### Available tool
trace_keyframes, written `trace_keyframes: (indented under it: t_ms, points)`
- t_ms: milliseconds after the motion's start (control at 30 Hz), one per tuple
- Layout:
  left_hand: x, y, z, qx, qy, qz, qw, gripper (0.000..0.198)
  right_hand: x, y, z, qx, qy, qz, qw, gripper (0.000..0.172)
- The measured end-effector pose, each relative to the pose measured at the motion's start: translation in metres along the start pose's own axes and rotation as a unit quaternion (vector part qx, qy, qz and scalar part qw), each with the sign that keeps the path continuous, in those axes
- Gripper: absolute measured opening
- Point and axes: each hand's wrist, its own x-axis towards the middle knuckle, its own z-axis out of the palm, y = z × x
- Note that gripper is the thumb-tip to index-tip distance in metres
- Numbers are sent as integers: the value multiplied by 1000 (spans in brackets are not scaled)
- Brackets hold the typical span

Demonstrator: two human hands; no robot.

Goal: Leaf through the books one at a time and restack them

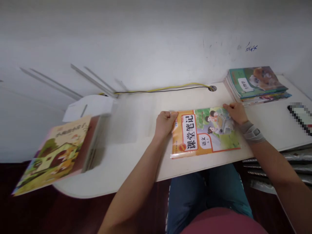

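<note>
An orange and green workbook (203,131) with large Chinese characters and drawn children on its glossy cover is in front of me, over the white table. My left hand (165,123) grips its upper left edge, thumb on the cover and fingers curled. At the upper right corner, my right hand (236,112) pinches the same workbook; a grey band (254,132) circles that wrist. Both hands are closed on it, and the fingers beneath the cover are hidden.
On the left, a stack of books (60,149) overhangs the table (131,162). Another book stack (258,81) lies at the back right, near a phone-like device (301,117), partly pixelated. Yellow and black cables (165,87) run along the wall into a round hole (213,88).
</note>
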Motion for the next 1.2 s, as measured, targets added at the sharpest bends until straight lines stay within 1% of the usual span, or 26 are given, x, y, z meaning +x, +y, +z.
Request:
trace_keyframes:
  t_ms: [33,100,167,233,367,433,500,533,567,633,667,733,767,800,833,867,933,1067,1200]
  points:
    - [2,-1,1,60,3,11,998,35,0,0,1,-73,6,-3,997,48]
    - [5,0,3,164,-3,28,986,38,0,-1,4,-181,-4,5,983,45]
    - [7,2,5,244,-8,38,969,38,-1,-3,5,-245,-26,17,969,45]
    - [6,6,7,293,-8,41,955,36,-1,-5,6,-281,-41,26,958,47]
    - [3,9,9,337,-8,38,941,33,-2,-6,7,-309,-54,49,948,48]
    - [3,7,10,333,8,38,942,30,-2,-5,7,-315,-44,64,946,47]
    - [4,2,12,306,33,62,949,34,-3,-4,7,-319,-18,59,946,42]
    - [4,0,13,292,39,88,952,38,-3,-4,6,-322,-1,40,946,39]
    - [5,-2,15,283,36,122,951,39,-4,-4,6,-324,12,8,946,35]
    - [5,-4,18,287,9,191,939,34,-8,-7,7,-318,9,-94,944,29]
    - [5,-4,19,298,-9,214,930,33,-11,-9,9,-303,-13,-156,940,29]
    - [3,-2,21,324,-39,229,917,35,-18,-15,15,-258,-89,-274,922,32]
    - [2,0,21,336,-49,226,913,37,-21,-17,18,-237,-128,-315,910,35]
    - [1,1,21,347,-56,221,910,38,-25,-19,22,-224,-159,-338,900,40]
    - [0,3,21,355,-60,217,907,38,-28,-20,25,-223,-180,-343,895,47]
    - [-1,4,21,362,-59,214,905,38,-30,-19,26,-229,-189,-334,895,53]
    - [-3,4,21,369,-49,212,904,38,-32,-13,26,-254,-179,-297,903,60]
    - [-2,3,22,374,-44,215,901,37,-32,5,18,-297,-135,-227,918,66]
    - [3,11,28,395,-37,207,894,40,-35,11,16,-311,-119,-193,923,68]
